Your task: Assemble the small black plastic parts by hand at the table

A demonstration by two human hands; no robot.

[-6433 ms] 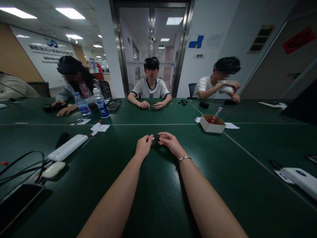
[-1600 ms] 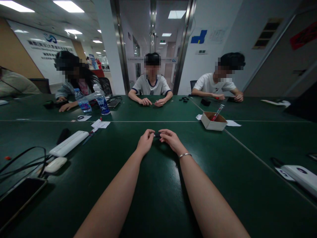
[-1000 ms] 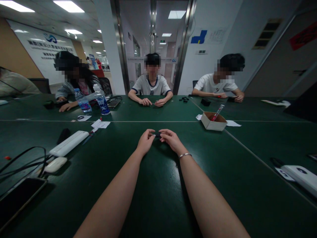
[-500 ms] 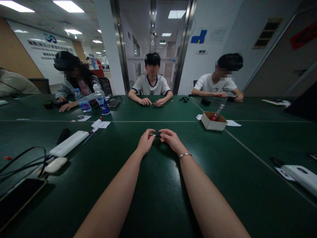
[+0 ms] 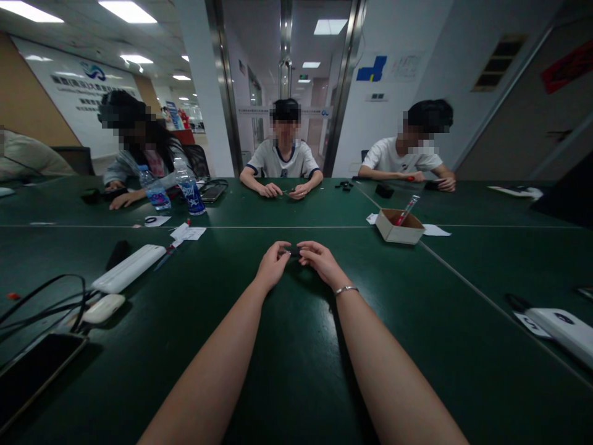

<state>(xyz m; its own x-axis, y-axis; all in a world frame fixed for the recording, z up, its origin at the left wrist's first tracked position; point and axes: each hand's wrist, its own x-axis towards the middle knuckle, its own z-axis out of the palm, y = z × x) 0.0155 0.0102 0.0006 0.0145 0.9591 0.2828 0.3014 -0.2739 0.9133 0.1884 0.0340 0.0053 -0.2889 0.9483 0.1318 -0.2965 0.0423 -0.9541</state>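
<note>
Green worktop [image 5: 296,358], centre: left hand [image 5: 273,267] and right hand [image 5: 320,262] meet, fingers of both pinching a small black part [image 5: 293,252] between them, apparently mid-fitting; next move likely needs steady fingertip control.

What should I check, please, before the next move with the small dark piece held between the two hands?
1. Grip: small dark piece pinched between left hand and right hand: ok.
2. Kind and orientation of the piece: cannot tell, too small and dark.
3. Bracelet on the right wrist, apart from the piece: ok.
4. Cardboard box upright, apart from the right hand: ok.
5. Cables apart from the left forearm: ok.
</note>
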